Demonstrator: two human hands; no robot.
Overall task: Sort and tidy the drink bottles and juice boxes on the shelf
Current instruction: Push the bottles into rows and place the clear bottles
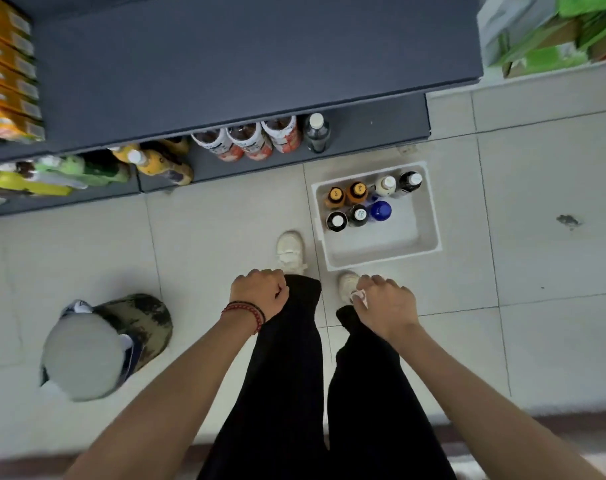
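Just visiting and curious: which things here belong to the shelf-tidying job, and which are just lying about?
Job: shelf bottles; white bin; binned bottles.
Lying about: camouflage-patterned item; green boxes; white scrap pinched in right hand.

Shelf (374,130) holds bottles (249,140); floor (225,220) holds a bin (433,220).

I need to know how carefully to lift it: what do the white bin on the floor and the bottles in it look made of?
The bin looks like moulded plastic with a matt white finish, going by its rounded corners and thin, turned-out rim. The bottles look like plastic with screw caps, some of them glossy. Seen from above, glass cannot be ruled out.
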